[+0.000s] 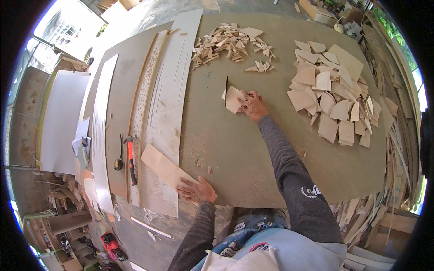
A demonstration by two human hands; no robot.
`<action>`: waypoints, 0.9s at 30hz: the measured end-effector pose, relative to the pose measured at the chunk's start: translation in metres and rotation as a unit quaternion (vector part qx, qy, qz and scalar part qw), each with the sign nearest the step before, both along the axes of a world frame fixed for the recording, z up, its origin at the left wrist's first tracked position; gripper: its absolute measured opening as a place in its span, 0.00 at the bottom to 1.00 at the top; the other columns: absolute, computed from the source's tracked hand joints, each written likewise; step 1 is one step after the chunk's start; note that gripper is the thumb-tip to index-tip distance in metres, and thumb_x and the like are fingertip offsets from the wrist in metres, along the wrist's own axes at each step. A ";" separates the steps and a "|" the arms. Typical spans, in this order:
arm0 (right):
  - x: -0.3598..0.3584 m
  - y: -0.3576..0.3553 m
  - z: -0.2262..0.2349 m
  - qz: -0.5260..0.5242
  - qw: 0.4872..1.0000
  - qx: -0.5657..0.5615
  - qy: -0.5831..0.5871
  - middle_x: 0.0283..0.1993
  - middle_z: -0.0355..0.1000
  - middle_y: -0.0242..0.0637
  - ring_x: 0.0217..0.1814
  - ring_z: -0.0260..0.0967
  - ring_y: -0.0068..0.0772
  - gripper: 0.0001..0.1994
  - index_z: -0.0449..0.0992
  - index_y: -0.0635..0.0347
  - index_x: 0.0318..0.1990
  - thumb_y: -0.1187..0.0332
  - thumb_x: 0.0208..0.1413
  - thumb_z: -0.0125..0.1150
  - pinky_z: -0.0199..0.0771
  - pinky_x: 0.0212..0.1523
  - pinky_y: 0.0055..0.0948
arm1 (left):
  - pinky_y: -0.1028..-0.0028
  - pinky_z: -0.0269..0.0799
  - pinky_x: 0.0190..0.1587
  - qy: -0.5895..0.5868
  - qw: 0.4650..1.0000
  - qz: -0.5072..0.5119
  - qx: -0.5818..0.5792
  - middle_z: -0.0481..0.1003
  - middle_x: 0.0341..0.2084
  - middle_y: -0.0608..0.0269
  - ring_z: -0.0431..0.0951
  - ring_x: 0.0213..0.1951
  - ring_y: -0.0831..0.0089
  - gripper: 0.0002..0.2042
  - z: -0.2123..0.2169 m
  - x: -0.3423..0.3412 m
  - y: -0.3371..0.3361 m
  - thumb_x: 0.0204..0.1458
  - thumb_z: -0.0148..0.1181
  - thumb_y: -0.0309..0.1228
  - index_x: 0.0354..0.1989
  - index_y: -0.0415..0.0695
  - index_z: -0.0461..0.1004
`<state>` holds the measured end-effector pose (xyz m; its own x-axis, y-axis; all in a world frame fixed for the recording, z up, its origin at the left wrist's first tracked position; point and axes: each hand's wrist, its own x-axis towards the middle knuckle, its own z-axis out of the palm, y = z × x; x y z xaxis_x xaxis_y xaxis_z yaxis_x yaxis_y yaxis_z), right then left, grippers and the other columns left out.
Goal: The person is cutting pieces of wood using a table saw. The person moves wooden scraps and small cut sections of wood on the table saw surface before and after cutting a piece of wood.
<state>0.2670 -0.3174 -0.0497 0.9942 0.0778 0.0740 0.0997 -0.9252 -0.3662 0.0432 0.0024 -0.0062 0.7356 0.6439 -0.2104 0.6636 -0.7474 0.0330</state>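
My right hand (254, 105) reaches out over the big grey-green worktable (253, 149) and presses on a small stack of thin, pale plywood pieces (234, 98). A thin dark blade or slot (226, 86) stands just left of that stack. My left hand (197, 190) lies flat near the table's front edge, fingers spread, its fingertips on the end of a long tan plywood strip (165, 166). Neither hand lifts anything off the table.
A large heap of cut plywood pieces (333, 101) lies to the right. Small triangular offcuts (230, 44) are piled at the far side. Long white boards (168, 104), a red-handled tool (131, 160) and a tape measure (118, 164) lie on the left. Scrap wood lines the right edge.
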 end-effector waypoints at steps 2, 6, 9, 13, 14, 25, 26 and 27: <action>-0.004 0.001 -0.001 0.003 1.000 0.005 0.002 0.75 0.60 0.26 0.69 0.52 0.39 0.27 0.78 0.34 0.61 0.43 0.53 0.65 0.54 0.68 0.52 | 0.37 0.38 0.71 -0.004 1.000 0.002 0.003 0.34 0.74 0.30 0.31 0.76 0.39 0.43 -0.002 -0.001 0.001 0.64 0.47 0.53 0.78 0.44 0.33; -0.010 0.006 -0.001 0.002 1.000 0.007 0.008 0.75 0.60 0.24 0.69 0.50 0.38 0.28 0.79 0.35 0.60 0.43 0.50 0.66 0.51 0.68 0.47 | 0.36 0.41 0.71 -0.004 1.000 0.016 -0.003 0.34 0.75 0.33 0.30 0.77 0.41 0.43 -0.006 0.000 0.003 0.64 0.49 0.52 0.78 0.46 0.34; -0.011 0.006 -0.003 -0.001 1.000 0.012 -0.001 0.75 0.60 0.26 0.69 0.51 0.39 0.28 0.79 0.36 0.60 0.44 0.51 0.67 0.52 0.68 0.49 | 0.36 0.42 0.71 0.004 1.000 0.022 -0.002 0.35 0.75 0.34 0.30 0.77 0.42 0.43 -0.007 0.002 0.003 0.63 0.50 0.53 0.78 0.47 0.34; -0.015 0.015 0.004 -0.012 1.000 0.013 0.015 0.75 0.59 0.28 0.70 0.52 0.40 0.27 0.79 0.37 0.61 0.46 0.52 0.67 0.53 0.68 0.52 | 0.36 0.42 0.71 0.018 1.000 0.021 0.002 0.36 0.75 0.34 0.30 0.77 0.42 0.43 -0.005 0.003 0.005 0.63 0.50 0.53 0.78 0.47 0.34; -0.015 0.013 0.004 -0.015 1.000 0.012 0.013 0.75 0.59 0.28 0.70 0.52 0.40 0.27 0.79 0.37 0.61 0.46 0.52 0.67 0.53 0.68 0.52 | 0.36 0.42 0.71 0.020 1.000 0.021 0.001 0.35 0.75 0.34 0.30 0.77 0.42 0.43 -0.005 0.003 0.004 0.63 0.50 0.53 0.78 0.47 0.34; -0.013 0.017 0.012 -0.043 0.999 0.015 0.027 0.75 0.59 0.25 0.71 0.51 0.39 0.26 0.79 0.37 0.60 0.47 0.52 0.67 0.52 0.69 0.53 | 0.36 0.38 0.71 0.024 0.999 0.023 -0.020 0.33 0.75 0.32 0.29 0.77 0.42 0.43 0.006 0.005 0.000 0.64 0.50 0.51 0.78 0.46 0.32; -0.013 0.018 0.011 -0.046 0.999 0.010 0.022 0.75 0.60 0.25 0.70 0.52 0.39 0.26 0.80 0.36 0.59 0.46 0.52 0.67 0.51 0.69 0.52 | 0.36 0.39 0.71 0.021 0.999 0.023 -0.021 0.33 0.75 0.32 0.29 0.77 0.42 0.43 0.006 0.005 0.000 0.64 0.50 0.51 0.78 0.45 0.32; -0.013 0.018 0.011 -0.049 0.999 0.005 0.018 0.75 0.60 0.25 0.70 0.52 0.39 0.26 0.80 0.36 0.59 0.46 0.51 0.66 0.51 0.68 0.50 | 0.36 0.39 0.71 0.018 0.999 0.022 -0.022 0.33 0.75 0.32 0.29 0.77 0.42 0.43 0.005 0.005 0.000 0.64 0.50 0.51 0.78 0.45 0.32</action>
<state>0.2544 -0.2992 -0.0385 0.9991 -0.0198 0.0388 -0.0037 -0.9261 -0.3772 0.0480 0.0026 -0.0009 0.6981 0.6651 -0.2649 0.6972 -0.7157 0.0404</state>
